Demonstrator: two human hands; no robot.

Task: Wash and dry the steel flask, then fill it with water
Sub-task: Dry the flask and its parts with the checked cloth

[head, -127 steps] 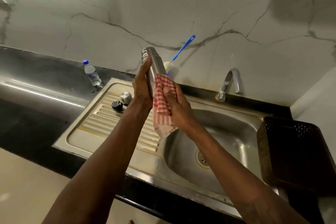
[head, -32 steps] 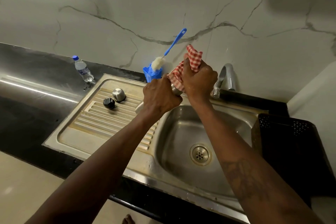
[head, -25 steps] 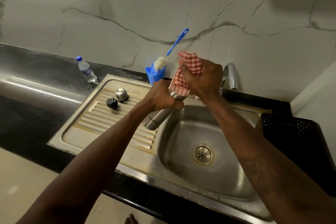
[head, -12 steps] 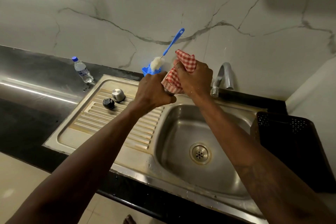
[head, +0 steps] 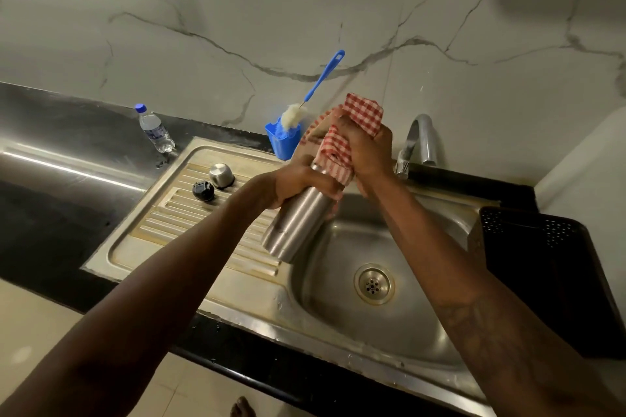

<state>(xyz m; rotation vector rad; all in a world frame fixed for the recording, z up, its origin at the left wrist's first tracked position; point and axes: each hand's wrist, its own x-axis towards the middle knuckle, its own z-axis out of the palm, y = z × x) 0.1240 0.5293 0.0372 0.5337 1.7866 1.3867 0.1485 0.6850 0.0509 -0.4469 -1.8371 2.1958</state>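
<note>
The steel flask [head: 294, 226] hangs tilted over the left rim of the sink bowl [head: 403, 325], its base toward me and its mouth pointing away. My left hand [head: 298, 179] grips its upper body. My right hand [head: 364, 152] holds a red-and-white checked cloth [head: 342, 140] bunched around the flask's neck and mouth, which the cloth hides. The flask's steel cap [head: 221, 175] and black inner lid [head: 203, 190] lie on the drainboard [head: 176, 230].
A tap [head: 418, 142] stands behind the bowl. A blue holder [head: 283, 142] with a bottle brush [head: 318, 85] sits at the back wall. A small plastic water bottle [head: 154, 129] stands on the dark counter at left. A black perforated basket [head: 545, 274] sits at right.
The flask has tipped from mouth-up to base toward me, and now more of its body shows below my left hand. My right hand has gone on working the cloth at its neck.
</note>
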